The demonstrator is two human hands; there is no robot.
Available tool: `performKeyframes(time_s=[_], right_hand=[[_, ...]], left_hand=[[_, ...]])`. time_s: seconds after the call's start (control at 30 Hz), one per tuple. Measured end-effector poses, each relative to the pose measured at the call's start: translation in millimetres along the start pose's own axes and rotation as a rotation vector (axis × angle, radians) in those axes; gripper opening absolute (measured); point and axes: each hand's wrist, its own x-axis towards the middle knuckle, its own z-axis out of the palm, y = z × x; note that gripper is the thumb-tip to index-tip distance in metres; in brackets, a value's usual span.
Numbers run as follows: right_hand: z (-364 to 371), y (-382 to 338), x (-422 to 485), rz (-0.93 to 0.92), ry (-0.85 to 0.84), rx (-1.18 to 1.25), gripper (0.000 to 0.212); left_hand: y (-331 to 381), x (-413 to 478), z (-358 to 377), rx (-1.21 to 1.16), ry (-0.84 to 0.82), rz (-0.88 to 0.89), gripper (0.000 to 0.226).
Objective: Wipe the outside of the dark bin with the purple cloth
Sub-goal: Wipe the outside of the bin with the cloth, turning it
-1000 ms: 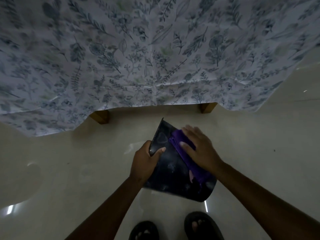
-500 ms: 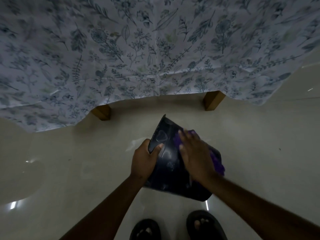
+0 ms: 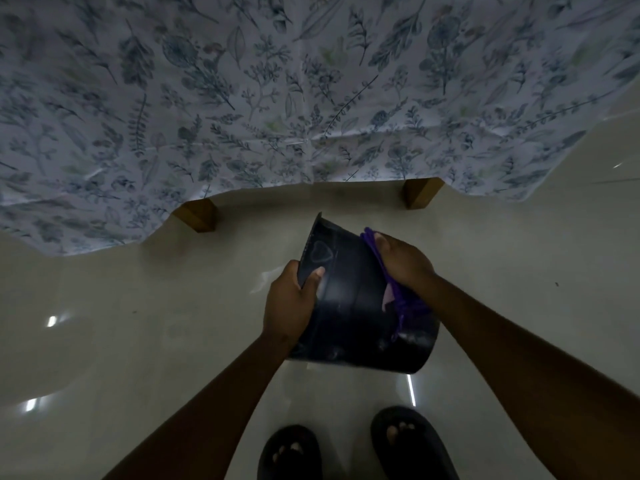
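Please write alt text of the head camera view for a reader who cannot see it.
A person's left hand holds a tilted dark bin above the floor while the right hand presses a purple cloth against its side. A leaf-patterned tablecloth hangs ahead.

Bin [image 3: 349,306] glossy black, faint heart outline near rim. Cloth [image 3: 403,303] purple. Tablecloth [image 3: 311,81] white, blue-grey leaf-and-flower print (some pale green). Legs [image 3: 197,214] brown wood. Floor [image 3: 156,323] cream. Sandals [image 3: 412,445] black.
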Motion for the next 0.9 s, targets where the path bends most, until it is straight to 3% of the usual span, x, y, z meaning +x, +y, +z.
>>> performKeyframes(time_s=[0.07,0.17,0.23,0.4,0.47,0.53,0.6,0.73,0.9], right_hand=[[7,10,-14,-0.001,0.099,-0.021,0.053],[36,12,-59,-0.179,0.307,-0.249,0.053],[62,6,-91,-0.269,0.334,-0.393,0.057],[46,-14,-63,-0.364,0.286,-0.279,0.053],[19,-11,-23,-0.204,0.177,-0.087,0.054],[2,-1,2,0.076,-0.053,0.066,0.066],[-1,6,3,0.198,-0.089,0.07,0.071],[30,3,-49,-0.089,0.252,-0.168,0.06],[58,-11,-88,-0.359,0.292,-0.283,0.055]], left_hand=[[-1,5,0,0.015,0.001,-0.014,0.027],[1,14,3,0.028,0.0,-0.036,0.027],[5,17,5,0.048,-0.019,-0.035,0.027],[2,7,3,0.06,-0.014,0.001,0.027],[-1,3,3,0.087,-0.009,0.002,0.026],[-1,-3,1,0.083,-0.007,-0.015,0.024],[-2,-5,-1,0.086,0.009,-0.014,0.026],[6,13,1,0.108,0.003,-0.057,0.031],[13,22,6,0.136,-0.021,-0.05,0.034]])
